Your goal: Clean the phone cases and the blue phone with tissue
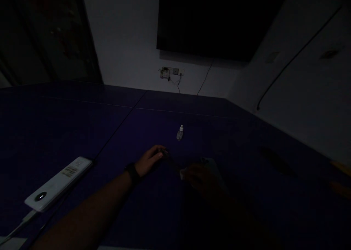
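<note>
The scene is very dark. My left hand, with a dark band at its wrist, pinches the far end of a narrow dark object whose kind I cannot make out. Its other end runs toward my right hand, which lies in deep shadow. Fingers of that hand close on a small white piece, maybe a wipe or cloth, against the dark object. Just beyond both hands stands a small clear bottle with a white cap. Partly behind my right hand lies a pale phone-like slab.
At left, a long white power bank with a lit display rests on the dark blue tabletop, a white cable plugged into it. A large black screen hangs on the wall above sockets. Yellow-orange objects sit at the right edge.
</note>
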A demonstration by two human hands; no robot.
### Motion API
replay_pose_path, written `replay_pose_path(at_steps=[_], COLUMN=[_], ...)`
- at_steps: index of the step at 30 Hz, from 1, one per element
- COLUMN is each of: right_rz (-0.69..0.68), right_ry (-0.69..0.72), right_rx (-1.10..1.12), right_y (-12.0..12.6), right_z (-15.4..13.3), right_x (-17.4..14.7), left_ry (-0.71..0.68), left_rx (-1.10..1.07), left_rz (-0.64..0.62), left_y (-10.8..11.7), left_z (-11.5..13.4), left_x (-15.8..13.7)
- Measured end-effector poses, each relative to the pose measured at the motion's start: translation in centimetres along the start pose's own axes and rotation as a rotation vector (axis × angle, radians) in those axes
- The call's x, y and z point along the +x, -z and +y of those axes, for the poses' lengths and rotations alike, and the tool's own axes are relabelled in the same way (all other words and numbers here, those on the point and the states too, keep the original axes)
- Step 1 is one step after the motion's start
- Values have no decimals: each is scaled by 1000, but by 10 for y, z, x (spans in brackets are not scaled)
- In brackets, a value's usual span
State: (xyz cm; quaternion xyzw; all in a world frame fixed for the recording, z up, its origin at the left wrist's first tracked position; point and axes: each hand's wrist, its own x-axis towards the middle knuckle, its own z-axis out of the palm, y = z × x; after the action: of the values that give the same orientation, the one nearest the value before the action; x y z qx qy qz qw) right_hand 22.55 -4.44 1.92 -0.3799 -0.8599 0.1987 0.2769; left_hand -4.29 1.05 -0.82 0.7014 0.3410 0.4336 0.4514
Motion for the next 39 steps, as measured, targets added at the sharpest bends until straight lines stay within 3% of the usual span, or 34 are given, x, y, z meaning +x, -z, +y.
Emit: replay_pose_path(at_steps=[1,3,6,11,15,19,28,31,39], right_rz=[-10,-29,-46,-34,-5,24,-36,-40,36], right_ry=[22,66,136,215,248,303,491,524,479], right_rx=[3,8,18,-6,-20,-79,-188,-240,-327], right_y=[-2,-6,-11,-12,-9,-6,-10,-8,-3], right_z=[-5,-15,-23,-25,-21,-19,-31,-32,-23], right_x=[1,3,10,39,76,93,17,15,91], left_ry=[12,169,241,288,350,386,399,393,374], left_rx=[-69,-495,-605,-676,-789,-856,-927,-924,-892], left_rz=[25,74,62,32,-120,-160,-110,-120,-197], left_y=[-5,-14,-27,-38,-37,-36,-37,-37,-36], left_z=[-1,-2,-4,-4,3,4,-12,-13,-7], left_x=[1,1,0,-4,-6,-6,-5,-4,-4])
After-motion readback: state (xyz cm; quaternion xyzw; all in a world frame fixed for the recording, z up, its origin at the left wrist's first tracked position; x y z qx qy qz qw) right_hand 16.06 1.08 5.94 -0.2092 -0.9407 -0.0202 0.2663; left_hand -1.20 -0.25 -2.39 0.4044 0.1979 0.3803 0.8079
